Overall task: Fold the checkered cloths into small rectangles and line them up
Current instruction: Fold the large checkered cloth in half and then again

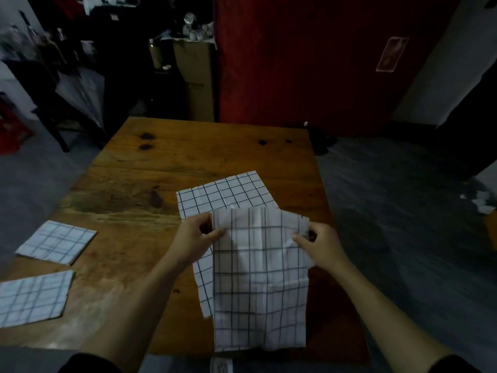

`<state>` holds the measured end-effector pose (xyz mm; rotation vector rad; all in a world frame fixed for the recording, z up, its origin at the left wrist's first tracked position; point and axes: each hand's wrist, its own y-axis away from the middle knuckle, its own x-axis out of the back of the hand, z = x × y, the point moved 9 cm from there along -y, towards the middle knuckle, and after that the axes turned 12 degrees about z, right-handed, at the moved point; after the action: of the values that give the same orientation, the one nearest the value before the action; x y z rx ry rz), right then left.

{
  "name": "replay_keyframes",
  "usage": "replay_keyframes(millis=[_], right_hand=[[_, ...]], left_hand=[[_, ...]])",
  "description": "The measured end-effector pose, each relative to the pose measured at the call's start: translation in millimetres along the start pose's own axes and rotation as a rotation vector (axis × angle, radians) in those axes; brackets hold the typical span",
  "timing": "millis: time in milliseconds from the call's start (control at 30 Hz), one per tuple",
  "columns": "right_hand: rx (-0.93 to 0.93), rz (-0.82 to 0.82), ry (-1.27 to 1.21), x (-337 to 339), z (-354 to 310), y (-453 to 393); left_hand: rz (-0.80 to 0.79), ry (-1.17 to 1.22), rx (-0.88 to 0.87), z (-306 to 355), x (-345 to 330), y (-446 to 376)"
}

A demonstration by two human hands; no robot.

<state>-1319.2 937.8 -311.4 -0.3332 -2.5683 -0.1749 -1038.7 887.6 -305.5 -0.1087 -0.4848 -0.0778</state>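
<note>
— Checkered cloth (259, 286) held up over the near half of the wooden table (166, 154), hanging in a long doubled strip down past the near edge at 6 o'clock.

— Gripped how?

— Pinched at the top corners. Left hand (195, 238) closed on the upper left corner, thumb over the front. Right hand (318, 244) closed on the upper right corner, fingers curled in.

— And underneath?

— Second cloth (224, 193) lying flat on the table, spread toward 12 o'clock from the hands, partly hidden behind the held strip, showing again at its lower left.

— Anything folded?

— Two small rectangles at 9 o'clock, near the left edge. Far folded cloth (57, 242) tilted, corner pointing in. Near folded cloth (33, 297) just below it, close but not touching, cut off by the frame's left edge.

— Beyond the table?

— Red door (309, 57) at 12 o'clock, cardboard box (195, 76) to its left. Dim, somewhat blurred.
</note>
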Motion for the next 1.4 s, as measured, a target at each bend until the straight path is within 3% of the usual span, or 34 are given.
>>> replay_keyframes(millis=[100, 300, 467, 700, 900, 1400], right_hand=[[-0.06, 0.017, 0.094, -33, 34, -20], [-0.097, 0.148, 0.092, -43, 49, -38], [-0.121, 0.137, -0.024, -40, 56, -41], [-0.025, 0.068, -0.009, -45, 70, -37], [0.207, -0.01, 0.087, -49, 58, -23], [0.265, -0.351, 0.402, -74, 108, 24]], left_hand=[[0.036, -0.119, -0.001, -41, -17, -18], [0.063, 0.041, 0.084, -75, -25, -39], [0.05, 0.146, 0.097, -78, -30, -46], [0.038, 0.11, 0.069, -83, -37, -39], [-0.013, 0.095, 0.032, -75, -29, -27], [-0.32, -0.214, -0.186, -90, -31, 32]])
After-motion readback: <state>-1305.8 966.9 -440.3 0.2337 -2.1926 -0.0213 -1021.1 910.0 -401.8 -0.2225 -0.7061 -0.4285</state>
